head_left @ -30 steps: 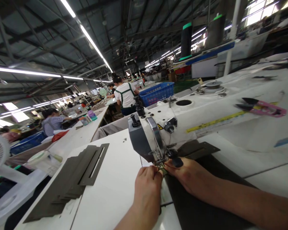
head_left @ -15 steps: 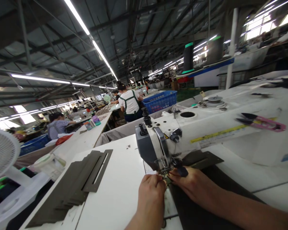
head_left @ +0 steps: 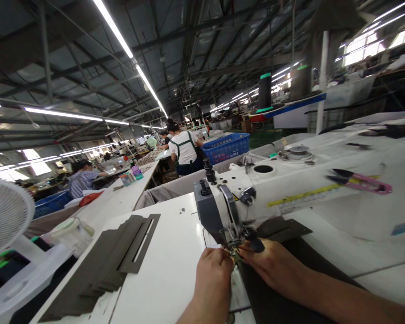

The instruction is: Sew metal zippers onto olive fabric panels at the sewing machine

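A white sewing machine with a dark grey head cover stands over the white table. Just left of its needle area, my left hand has its fingers curled together at a small piece I cannot make out. My right hand is at the right side of the presser foot, fingers pinched on the dark fabric, which spreads beneath my right forearm. The fingertips of both hands are close together by the foot and partly hidden. Behind my right hand lies another dark piece.
Overlapping dark cut pieces lie on the left of the white table. Pink-handled snips rest on the machine arm. A white fan stands at the far left. Beyond are a blue crate and people at other tables.
The view has shifted slightly, so the surroundings sit a little differently in the picture. Both hands keep nearly the same place and hold by the presser foot.
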